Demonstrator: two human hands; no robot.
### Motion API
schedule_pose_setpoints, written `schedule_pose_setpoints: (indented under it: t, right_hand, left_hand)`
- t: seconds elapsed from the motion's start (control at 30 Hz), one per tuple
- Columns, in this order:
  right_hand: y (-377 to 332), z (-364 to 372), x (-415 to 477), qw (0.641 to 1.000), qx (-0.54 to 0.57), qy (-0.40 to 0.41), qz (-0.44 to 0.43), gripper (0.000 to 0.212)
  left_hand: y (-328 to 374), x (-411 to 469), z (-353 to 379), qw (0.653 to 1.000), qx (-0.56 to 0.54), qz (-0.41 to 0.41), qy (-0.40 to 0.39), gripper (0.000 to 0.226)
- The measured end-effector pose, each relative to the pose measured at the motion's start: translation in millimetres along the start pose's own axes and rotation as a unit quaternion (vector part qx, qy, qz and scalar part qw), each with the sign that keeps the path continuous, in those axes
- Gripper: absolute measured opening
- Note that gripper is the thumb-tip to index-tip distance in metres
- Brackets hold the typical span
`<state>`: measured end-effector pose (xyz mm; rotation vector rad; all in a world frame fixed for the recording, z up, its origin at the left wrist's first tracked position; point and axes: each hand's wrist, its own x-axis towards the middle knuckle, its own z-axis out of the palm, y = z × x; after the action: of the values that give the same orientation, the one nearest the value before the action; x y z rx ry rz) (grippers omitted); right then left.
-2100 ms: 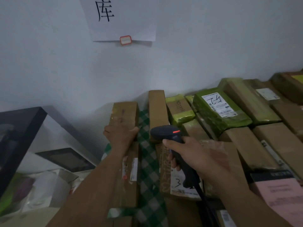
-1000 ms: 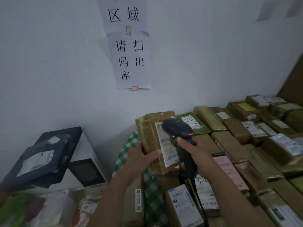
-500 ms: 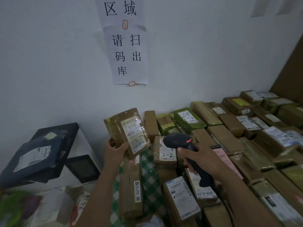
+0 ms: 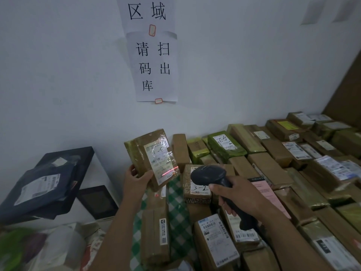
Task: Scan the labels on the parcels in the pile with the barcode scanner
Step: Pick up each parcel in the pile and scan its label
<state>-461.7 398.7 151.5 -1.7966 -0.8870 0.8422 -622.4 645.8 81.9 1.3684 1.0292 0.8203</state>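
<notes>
Scan line (image 4: 170, 171) newly on label (image 4: 159, 160), parcel (image 4: 143, 151) near upright — scanner (image 4: 209, 174) pointing left.

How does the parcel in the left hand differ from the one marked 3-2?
The held parcel is raised and tilted in the left hand; the 3-2 parcel rests in the pile. The scanner's red line crosses the held parcel's label; the 3-2 parcel has none. Both are brown, with white hand-marked labels.
</notes>
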Motion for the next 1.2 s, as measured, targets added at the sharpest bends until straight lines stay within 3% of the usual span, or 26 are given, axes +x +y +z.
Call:
schedule_pose_setpoints:
  t: [0.4, 0.57, 0.67, 0.77, 0.9, 1.2]
  right_hand:
    - [4.8, 4.0, 22.8, 0.999, 0.041, -0.014, -0.011, 0.012]
    - [8.2, -2.0, 60.7, 0.997, 0.077, 0.028, 0.013, 0.028]
    - [12.6, -7.2, 90.0, 0.99, 0.129, 0.05, 0.02, 0.028]
    - [23.1, -11.1, 124.5, 0.984, 0.162, 0.06, 0.029, 0.028]
    - [41.9, -11.5, 171.2, 0.987, 0.152, 0.044, 0.039, 0.035]
    - [82.6, -0.1, 232.6, 0.984, 0.153, 0.023, 0.089, 0.034]
  left_hand:
    - [-11.0, 12.8, 2.2, 1.0, 0.023, -0.007, 0.017, 0.061]
    - [-18.4, 41.9, 1.0, 0.993, 0.093, -0.028, 0.062, 0.065]
    - [-22.2, 65.2, 8.0, 0.986, 0.155, -0.023, 0.059, 0.051]
    - [-19.3, 92.0, 21.8, 0.967, 0.242, 0.01, 0.085, 0.039]
    - [-28.8, 141.8, 44.0, 0.934, 0.338, 0.059, 0.102, 0.071]
    - [-84.3, 210.0, 101.5, 0.842, 0.526, 0.072, 0.101, 0.078]
